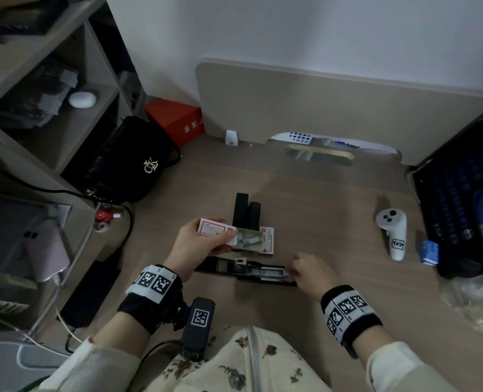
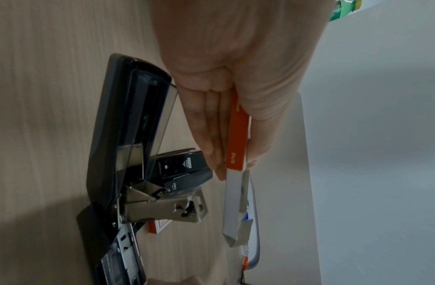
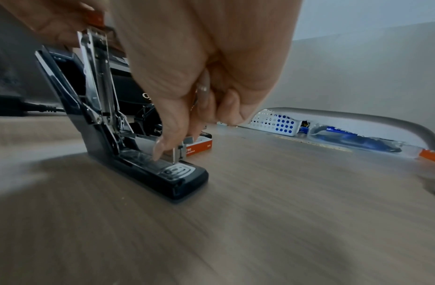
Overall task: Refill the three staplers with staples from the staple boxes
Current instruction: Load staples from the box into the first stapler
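Grip first: left hand [image 1: 199, 244] pinches the staple box [image 1: 216, 231], drawer slid out toward the right; right hand [image 1: 309, 271] has curled fingers at the front end of the open stapler [image 1: 246, 271]. Stapler lies on the counter [image 1: 333, 222], long axis left-right, just below the box, right hand nearer. Whether those fingers pinch a staple strip: cannot tell. Two closed staplers [image 1: 247, 210] stand behind.
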A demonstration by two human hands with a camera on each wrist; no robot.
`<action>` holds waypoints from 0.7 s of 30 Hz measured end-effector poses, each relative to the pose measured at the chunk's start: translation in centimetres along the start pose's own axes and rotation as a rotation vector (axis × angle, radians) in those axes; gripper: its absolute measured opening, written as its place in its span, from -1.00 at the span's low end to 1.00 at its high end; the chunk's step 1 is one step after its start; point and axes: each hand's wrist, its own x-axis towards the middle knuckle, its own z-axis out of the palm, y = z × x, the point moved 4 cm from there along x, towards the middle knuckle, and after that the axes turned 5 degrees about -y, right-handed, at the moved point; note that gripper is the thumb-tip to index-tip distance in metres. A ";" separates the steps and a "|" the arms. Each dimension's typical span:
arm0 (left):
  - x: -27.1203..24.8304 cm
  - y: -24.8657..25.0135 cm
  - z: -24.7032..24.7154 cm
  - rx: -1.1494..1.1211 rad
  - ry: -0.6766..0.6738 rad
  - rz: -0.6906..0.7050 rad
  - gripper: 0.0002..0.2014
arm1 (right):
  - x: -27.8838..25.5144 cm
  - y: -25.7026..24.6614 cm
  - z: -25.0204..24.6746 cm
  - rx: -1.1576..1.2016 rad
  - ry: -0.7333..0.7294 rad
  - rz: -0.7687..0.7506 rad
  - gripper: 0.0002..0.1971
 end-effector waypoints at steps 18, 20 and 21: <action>-0.4 -0.1 -0.1 -0.064 -0.009 -0.001 -0.62 | -0.7 2.9 3.9 0.206 0.376 -0.093 -0.76; -0.4 -0.1 -0.1 -0.071 -0.011 -0.001 -0.61 | -1.2 2.7 4.1 0.180 0.363 -0.097 -0.85; -0.4 -0.1 0.0 -0.076 -0.013 0.002 -0.60 | -1.3 2.5 4.2 0.188 0.348 -0.090 -0.88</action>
